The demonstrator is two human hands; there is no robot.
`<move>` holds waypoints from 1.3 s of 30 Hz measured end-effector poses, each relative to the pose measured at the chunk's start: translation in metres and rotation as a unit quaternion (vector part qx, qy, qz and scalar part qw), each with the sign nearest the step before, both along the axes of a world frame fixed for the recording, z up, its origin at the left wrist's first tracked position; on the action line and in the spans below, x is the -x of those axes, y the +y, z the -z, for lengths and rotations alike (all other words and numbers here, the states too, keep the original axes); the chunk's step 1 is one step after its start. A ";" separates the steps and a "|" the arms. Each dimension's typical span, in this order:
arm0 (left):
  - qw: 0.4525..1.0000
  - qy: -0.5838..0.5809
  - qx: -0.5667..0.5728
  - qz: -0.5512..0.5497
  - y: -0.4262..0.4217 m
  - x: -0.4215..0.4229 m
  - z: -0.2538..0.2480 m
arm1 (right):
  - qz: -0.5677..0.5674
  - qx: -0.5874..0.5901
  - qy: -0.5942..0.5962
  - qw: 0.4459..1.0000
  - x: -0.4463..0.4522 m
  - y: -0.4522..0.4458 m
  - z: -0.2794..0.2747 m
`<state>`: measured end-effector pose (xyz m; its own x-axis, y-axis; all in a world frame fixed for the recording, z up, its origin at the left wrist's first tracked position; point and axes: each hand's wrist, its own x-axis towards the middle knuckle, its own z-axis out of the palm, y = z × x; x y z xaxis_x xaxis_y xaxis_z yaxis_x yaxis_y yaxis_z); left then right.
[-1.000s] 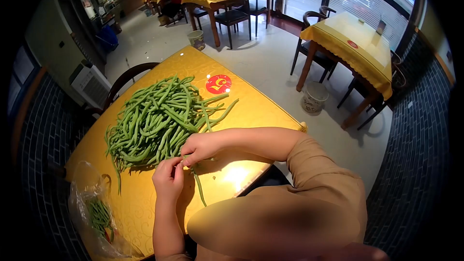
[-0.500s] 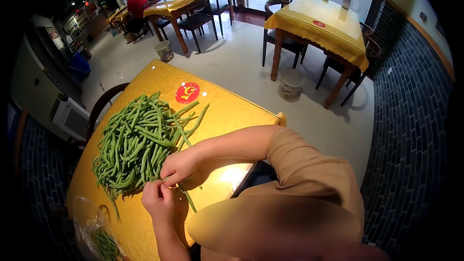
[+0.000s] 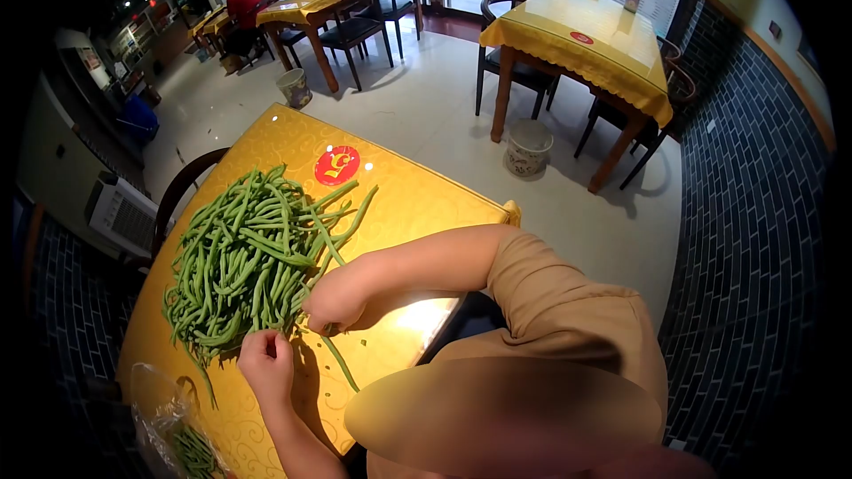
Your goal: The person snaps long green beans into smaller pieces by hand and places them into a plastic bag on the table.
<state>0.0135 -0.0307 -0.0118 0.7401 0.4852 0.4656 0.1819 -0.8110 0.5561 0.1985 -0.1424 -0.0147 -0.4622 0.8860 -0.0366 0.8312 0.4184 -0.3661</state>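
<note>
A big heap of long green beans (image 3: 240, 257) lies on the yellow-covered table (image 3: 426, 200). My left hand (image 3: 268, 365) is at the heap's near edge, its fingers curled together; whatever they hold, if anything, is too small to make out. To its right, my right hand (image 3: 337, 297) is over the table beside the heap, its fingers pointing down and mostly hidden. A single bean (image 3: 341, 364) extends from beneath it toward me. Small green bits (image 3: 363, 342) lie nearby on the cloth.
At the table's near left is a clear plastic bag (image 3: 160, 399) with cut green pieces (image 3: 193, 451). A red round sign (image 3: 337, 165) marks the tabletop. Beyond are a bin (image 3: 529, 149), another yellow table (image 3: 581, 22), chairs and a seated person in red (image 3: 244, 2).
My hands have come apart, the left one moving left toward the heap's near edge. More small bits show on the cloth. The view has swung to the right.
</note>
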 end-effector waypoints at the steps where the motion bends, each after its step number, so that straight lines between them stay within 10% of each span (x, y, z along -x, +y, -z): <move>1: 1.000 0.023 0.001 -0.010 -0.001 0.000 -0.001 | -0.006 0.002 -0.009 1.000 0.000 0.000 0.000; 15: 0.995 0.081 -0.028 -0.041 0.014 0.000 0.008 | 0.041 -0.048 0.119 0.991 -0.010 0.005 -0.001; 27: 0.996 0.065 0.009 -0.056 0.020 0.003 0.012 | 0.039 -0.116 -0.006 0.992 0.001 0.011 0.007; 37: 0.935 -0.090 0.325 0.110 -0.001 0.001 -0.007 | 0.175 -0.125 0.329 0.920 0.003 0.013 -0.011; 39: 0.976 -0.130 0.071 0.162 0.001 -0.003 -0.008 | 0.172 -0.110 0.339 0.918 0.006 0.011 -0.013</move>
<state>0.0168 -0.0295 -0.0040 0.7312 0.3183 0.6033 -0.2333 -0.7144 0.6597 0.1928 -0.1317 -0.0017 -0.0048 0.9351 0.3543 0.5406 0.3005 -0.7858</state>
